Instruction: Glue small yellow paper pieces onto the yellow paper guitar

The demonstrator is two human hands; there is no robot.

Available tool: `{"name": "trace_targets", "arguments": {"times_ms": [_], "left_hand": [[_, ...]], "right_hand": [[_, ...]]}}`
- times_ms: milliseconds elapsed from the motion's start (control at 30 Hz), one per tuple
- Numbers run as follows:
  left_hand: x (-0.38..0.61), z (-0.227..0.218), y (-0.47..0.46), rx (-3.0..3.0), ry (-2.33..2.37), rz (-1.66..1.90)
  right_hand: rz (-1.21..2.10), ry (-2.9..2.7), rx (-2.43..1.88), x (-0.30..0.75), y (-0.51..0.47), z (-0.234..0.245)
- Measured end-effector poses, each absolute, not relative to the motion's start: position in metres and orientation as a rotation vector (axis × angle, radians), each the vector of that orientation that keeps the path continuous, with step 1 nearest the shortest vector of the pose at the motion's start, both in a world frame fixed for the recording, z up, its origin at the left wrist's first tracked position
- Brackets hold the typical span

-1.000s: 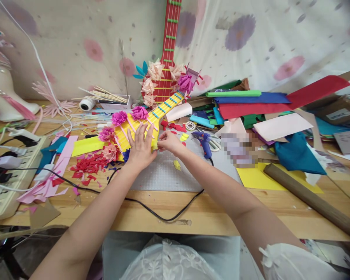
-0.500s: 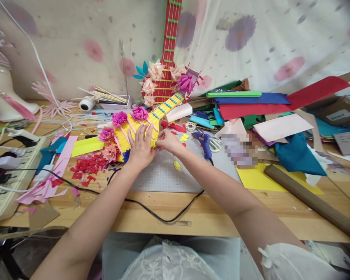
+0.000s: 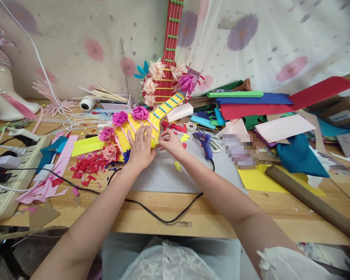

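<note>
Lying aslant near the middle of the wooden table (image 3: pixel 163 202), partly over the grey cutting mat (image 3: pixel 157 179), the yellow instrument (image 3: pixel 152 121) points its neck away and to the right, overlapping the view of the red instrument (image 3: pixel 171 42) behind. Light-blue bars cross its neck, and pale pink strips run along its rounded yellow body. Ruffled magenta and pink paper flowers (image 3: pixel 119 118) line the body's far left edge, and a purple rose (image 3: pixel 186 84) sits by the head. The left hand (image 3: pixel 141 149) rests flat upon the body, fingers extended and parted. The right hand (image 3: pixel 172 144) is at the body's right edge, fingers bent; whether its fingertips are pinching anything, I cannot tell.
</note>
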State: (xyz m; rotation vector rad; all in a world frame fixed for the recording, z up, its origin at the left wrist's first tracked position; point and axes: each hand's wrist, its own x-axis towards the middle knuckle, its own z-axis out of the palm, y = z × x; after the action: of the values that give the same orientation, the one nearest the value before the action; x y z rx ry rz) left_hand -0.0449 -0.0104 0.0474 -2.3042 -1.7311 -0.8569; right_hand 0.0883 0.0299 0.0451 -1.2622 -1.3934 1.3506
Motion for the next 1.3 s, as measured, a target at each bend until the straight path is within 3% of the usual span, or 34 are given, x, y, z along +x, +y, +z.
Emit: {"name": "trace_targets", "arguments": {"times_ms": [633,1000,1300], "left_hand": [[-0.049,0.049,-0.012,-2.284,-1.723,-0.806],[-0.055,0.056,-0.015,-2.355,-1.728,-0.78],[-0.08,0.076,0.001,-2.426,-1.815,-1.011]], "right_hand": [[1.248,-1.497,-1.188,0.092,0.019,0.039],[0.928,-1.732,-1.166,0.091,0.017,0.028],[0.866,-1.768,-1.215,0.084,0.019,0.032]]}}
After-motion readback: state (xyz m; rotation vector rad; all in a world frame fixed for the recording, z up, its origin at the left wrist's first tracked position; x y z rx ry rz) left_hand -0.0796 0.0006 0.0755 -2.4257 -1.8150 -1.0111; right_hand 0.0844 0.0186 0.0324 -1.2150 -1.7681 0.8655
